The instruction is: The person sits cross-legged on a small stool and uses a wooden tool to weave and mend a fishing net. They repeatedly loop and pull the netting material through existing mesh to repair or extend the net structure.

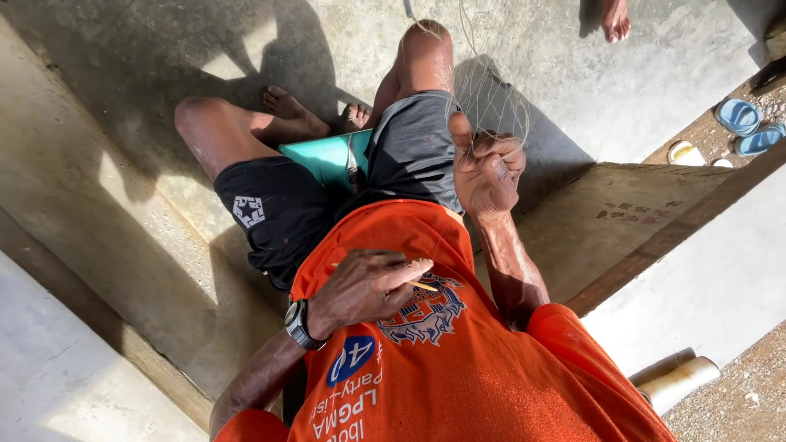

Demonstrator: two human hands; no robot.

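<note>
Fine netting (483,98) is bunched in the closed right hand (487,176); the left hand (368,286) pinches a thin yellow needle (423,286).

I note blue sandals (749,127) on gravel, a teal board (323,155) underfoot, another person's bare foot (614,18).

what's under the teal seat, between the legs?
The teal seat rests on the concrete floor, between the thighs. Its underside is hidden by shorts and its own top. Right hand holds net.
</note>
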